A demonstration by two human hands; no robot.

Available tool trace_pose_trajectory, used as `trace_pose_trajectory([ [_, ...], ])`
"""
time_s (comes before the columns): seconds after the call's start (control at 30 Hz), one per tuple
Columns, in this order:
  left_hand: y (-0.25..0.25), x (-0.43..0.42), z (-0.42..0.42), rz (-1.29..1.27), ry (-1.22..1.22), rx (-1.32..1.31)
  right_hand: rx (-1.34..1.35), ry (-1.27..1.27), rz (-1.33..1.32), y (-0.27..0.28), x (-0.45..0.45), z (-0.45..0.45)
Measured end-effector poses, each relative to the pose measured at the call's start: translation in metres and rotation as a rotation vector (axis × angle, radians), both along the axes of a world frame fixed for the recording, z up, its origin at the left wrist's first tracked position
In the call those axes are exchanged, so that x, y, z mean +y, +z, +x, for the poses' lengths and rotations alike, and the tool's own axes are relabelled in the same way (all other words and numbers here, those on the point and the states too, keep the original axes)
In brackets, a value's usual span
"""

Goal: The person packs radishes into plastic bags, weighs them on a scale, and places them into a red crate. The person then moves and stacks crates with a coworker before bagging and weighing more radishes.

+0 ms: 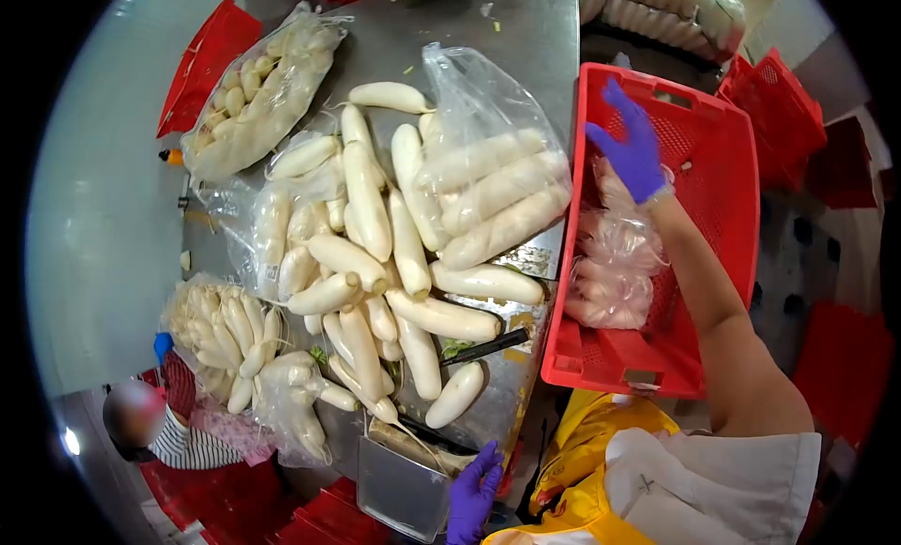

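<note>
My right hand (638,146), in a purple glove, reaches over the red crate (709,226) with its fingers spread and nothing in them. Beneath it, clear bags of white radishes (610,282) lie along the crate's near-left side. My left hand (474,493), also purple-gloved, is low by the table's edge beside a metal tray (399,489); its fingers are loosely extended and it holds nothing visible. On the table, a clear bag (497,179) with several large white radishes lies next to a loose heap of white radishes (371,207).
A black-handled tool (483,346) rests among the radishes at the metal table's (526,20) edge. More bagged radishes (263,95) lie at the far left. A co-worker in a striped sleeve (192,442) stands at lower left. More red crates (774,113) stand at right.
</note>
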State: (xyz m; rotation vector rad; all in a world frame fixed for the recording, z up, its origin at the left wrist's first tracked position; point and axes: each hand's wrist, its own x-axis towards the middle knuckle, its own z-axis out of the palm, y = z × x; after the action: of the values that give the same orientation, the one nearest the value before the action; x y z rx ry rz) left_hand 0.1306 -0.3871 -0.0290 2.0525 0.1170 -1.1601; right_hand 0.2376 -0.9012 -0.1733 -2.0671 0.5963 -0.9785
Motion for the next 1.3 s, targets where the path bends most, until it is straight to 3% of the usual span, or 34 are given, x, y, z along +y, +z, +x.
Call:
trace_pose_trajectory([
  [0.03,0.001,0.001,-0.001,-0.014,0.007,-0.008,-0.154,0.081,0.064,0.025,0.015,0.030],
  [0.1,0.005,0.001,-0.004,-0.030,0.035,-0.031,0.024,0.106,-0.126,0.065,0.040,0.082],
  [0.17,0.008,0.000,-0.008,-0.025,0.075,-0.057,0.312,-0.021,-0.215,0.068,0.065,0.138],
  [0.23,0.007,0.010,-0.015,-0.011,-0.010,-0.191,0.063,0.029,0.008,0.013,0.062,0.196],
  [0.3,0.012,0.021,-0.025,-0.101,0.049,-0.214,0.495,0.369,0.380,0.035,0.057,0.209],
  [0.33,0.013,0.030,-0.032,-0.113,0.062,-0.233,0.488,0.389,0.366,0.044,0.070,0.205],
  [0.4,0.014,0.050,-0.050,-0.135,0.139,-0.244,0.110,0.435,0.435,0.078,0.107,0.171],
  [0.57,0.017,0.104,-0.086,-0.217,0.332,-0.229,0.141,0.537,0.415,0.140,0.153,0.114],
  [0.7,0.016,0.142,-0.084,-0.212,0.239,-0.501,-0.155,0.778,0.208,0.192,0.223,0.097],
  [0.73,0.024,0.142,-0.080,-0.289,0.366,-0.442,-0.138,0.804,0.191,0.214,0.242,0.090],
  [0.77,0.023,0.145,-0.071,-0.315,0.325,-0.480,-0.113,0.828,0.183,0.234,0.263,0.083],
  [0.83,0.028,0.158,-0.062,-0.092,0.016,-0.974,-0.083,1.033,0.397,0.272,0.301,0.063],
  [0.87,0.038,0.159,-0.056,-0.099,-0.013,-0.999,-0.133,1.052,0.494,0.279,0.324,0.058],
  [0.97,0.083,0.141,-0.035,-0.317,0.270,-1.019,-0.138,1.151,0.679,0.285,0.395,0.038],
  [1.03,0.106,0.144,-0.025,-0.236,0.234,-1.209,-0.224,1.216,0.538,0.263,0.449,0.040],
  [1.1,0.112,0.152,-0.014,-0.182,0.298,-1.332,-0.100,1.344,0.699,0.246,0.504,0.023],
  [1.17,0.097,0.175,0.005,-0.104,0.285,-1.379,0.038,1.449,0.727,0.244,0.543,-0.011],
  [1.2,0.086,0.187,0.014,-0.110,0.345,-1.348,0.004,1.395,0.475,0.242,0.560,-0.023],
  [1.27,0.067,0.216,0.012,-0.072,0.443,-1.275,0.042,1.400,0.469,0.230,0.588,-0.037],
  [1.3,0.064,0.230,0.009,-0.179,0.501,-1.143,0.043,1.393,0.481,0.220,0.605,-0.037],
])
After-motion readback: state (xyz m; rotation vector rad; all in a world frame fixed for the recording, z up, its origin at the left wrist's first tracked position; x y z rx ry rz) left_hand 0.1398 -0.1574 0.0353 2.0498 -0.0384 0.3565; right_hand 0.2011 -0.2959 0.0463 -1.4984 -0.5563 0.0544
